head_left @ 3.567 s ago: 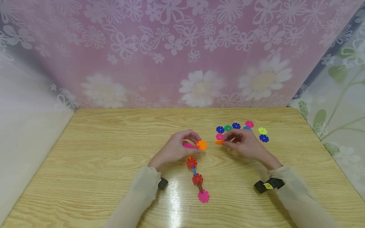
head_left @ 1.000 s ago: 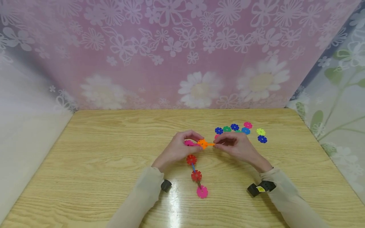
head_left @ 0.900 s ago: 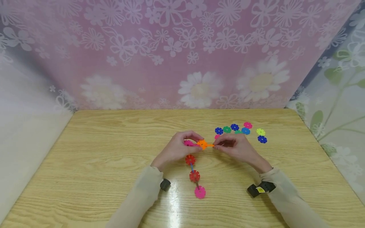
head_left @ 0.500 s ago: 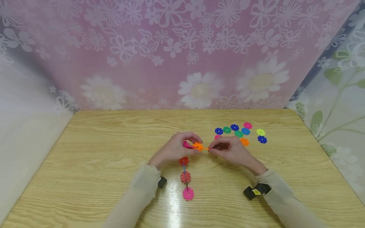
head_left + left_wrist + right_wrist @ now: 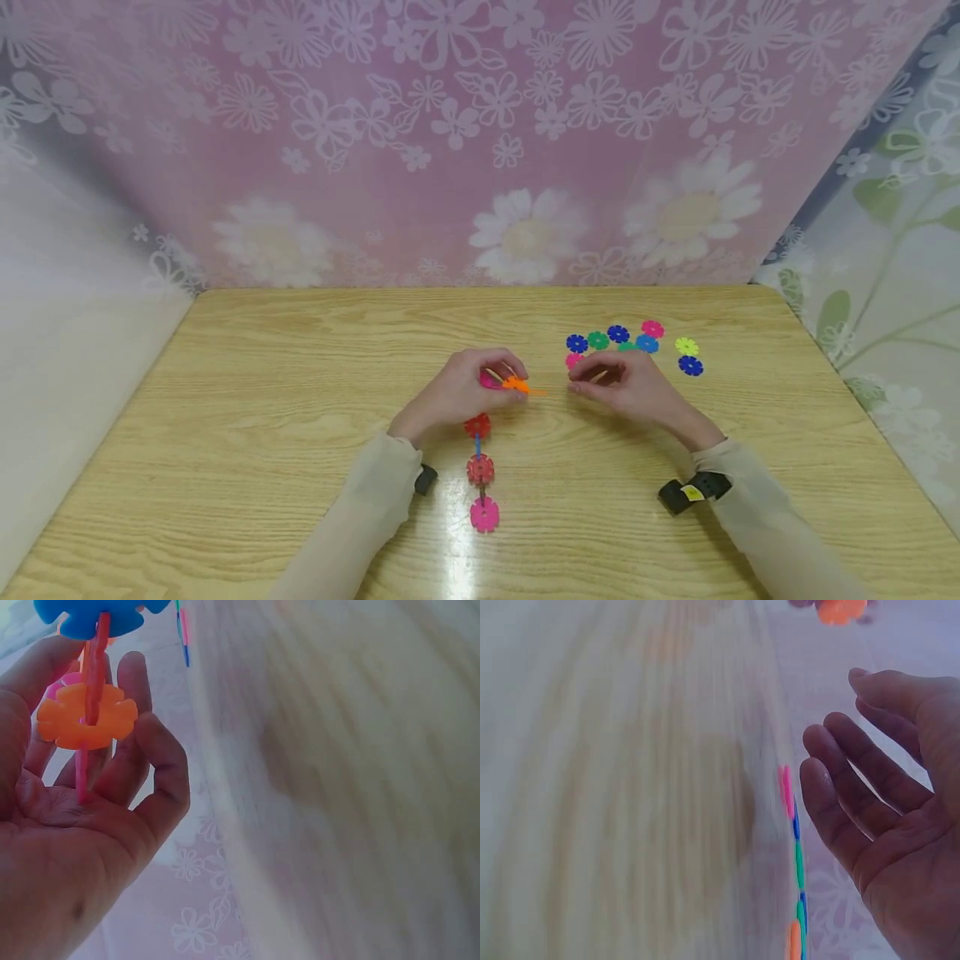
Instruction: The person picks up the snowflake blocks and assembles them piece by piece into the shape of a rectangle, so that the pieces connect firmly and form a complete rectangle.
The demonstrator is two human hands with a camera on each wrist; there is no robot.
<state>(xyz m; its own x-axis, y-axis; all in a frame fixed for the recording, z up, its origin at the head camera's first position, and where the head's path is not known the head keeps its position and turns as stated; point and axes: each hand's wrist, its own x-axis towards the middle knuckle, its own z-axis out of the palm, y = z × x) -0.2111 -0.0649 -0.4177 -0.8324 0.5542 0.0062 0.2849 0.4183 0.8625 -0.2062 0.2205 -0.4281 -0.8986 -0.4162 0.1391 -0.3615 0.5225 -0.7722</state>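
My left hand (image 5: 450, 392) pinches a chain of slotted plastic flower discs near its upper end. Around the fingers sit a pink disc (image 5: 490, 380) and an orange disc (image 5: 516, 383), and another orange disc (image 5: 537, 392), seen edge-on, juts out to the right. Below the hand trails the rest: a red disc (image 5: 477, 426), a blue one (image 5: 478, 446), another red one, a brown one and a pink end disc (image 5: 484, 515). In the left wrist view a blue disc (image 5: 75, 619) tops the nearer part. My right hand (image 5: 637, 387) holds nothing, fingers loosely bent, apart from the chain.
Loose discs lie on the wooden table (image 5: 300, 350) beyond my right hand: dark blue (image 5: 577, 343), green (image 5: 597, 340), pink (image 5: 652, 329), light blue (image 5: 647, 343), yellow (image 5: 686, 346) and others. The hand partly covers the group. Flowered curtains (image 5: 525, 125) surround the table.
A second orange disc has been joined to the chain. My right hand has let go of it and drawn back right. The chain's lower part has swung left.
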